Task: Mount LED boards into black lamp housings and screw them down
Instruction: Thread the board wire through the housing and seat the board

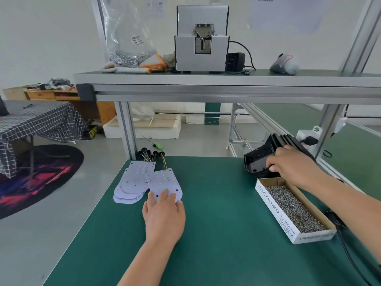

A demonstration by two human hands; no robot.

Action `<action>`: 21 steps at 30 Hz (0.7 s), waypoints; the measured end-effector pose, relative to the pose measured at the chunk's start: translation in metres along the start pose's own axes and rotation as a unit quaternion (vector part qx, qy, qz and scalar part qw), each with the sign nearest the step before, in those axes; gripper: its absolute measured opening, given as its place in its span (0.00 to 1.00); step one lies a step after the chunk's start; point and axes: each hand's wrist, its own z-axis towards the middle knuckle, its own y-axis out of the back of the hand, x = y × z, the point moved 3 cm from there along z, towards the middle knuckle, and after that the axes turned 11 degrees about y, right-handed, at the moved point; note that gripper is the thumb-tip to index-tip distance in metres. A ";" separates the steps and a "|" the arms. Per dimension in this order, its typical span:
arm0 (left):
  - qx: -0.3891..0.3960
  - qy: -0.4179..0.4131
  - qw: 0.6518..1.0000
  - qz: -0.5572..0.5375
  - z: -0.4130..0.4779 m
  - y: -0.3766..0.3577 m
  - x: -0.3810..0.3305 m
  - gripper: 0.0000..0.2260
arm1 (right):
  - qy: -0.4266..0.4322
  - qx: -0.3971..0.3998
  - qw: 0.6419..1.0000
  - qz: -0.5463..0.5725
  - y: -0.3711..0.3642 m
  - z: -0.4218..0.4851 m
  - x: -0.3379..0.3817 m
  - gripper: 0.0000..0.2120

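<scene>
Left hand [164,213], fingers flat, touches a thin, likely stiff LED board [165,181], best lifted edgewise; right hand [292,168] grips a black housing [256,163].

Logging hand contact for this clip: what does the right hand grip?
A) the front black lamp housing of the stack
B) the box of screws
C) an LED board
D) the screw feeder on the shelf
A: the right hand curls its fingers round the edge of the front black lamp housing, beyond the box of screws; the LED board is under the left hand.
</scene>
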 end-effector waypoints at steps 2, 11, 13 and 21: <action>0.008 -0.009 1.000 -0.001 0.000 0.000 -0.001 0.17 | -0.008 -0.029 0.999 0.037 -0.004 -0.002 -0.001 0.07; 0.059 -0.022 0.997 -0.054 -0.002 0.001 -0.003 0.14 | -0.039 -0.168 0.969 0.180 0.003 -0.009 0.022 0.07; 0.047 -0.021 0.997 -0.053 -0.003 0.006 -0.004 0.14 | -0.018 -0.169 0.967 0.189 0.007 -0.019 0.043 0.07; -0.026 -0.021 0.997 -0.064 -0.010 0.019 -0.009 0.16 | 0.094 -0.152 0.969 0.174 0.014 -0.094 0.140 0.06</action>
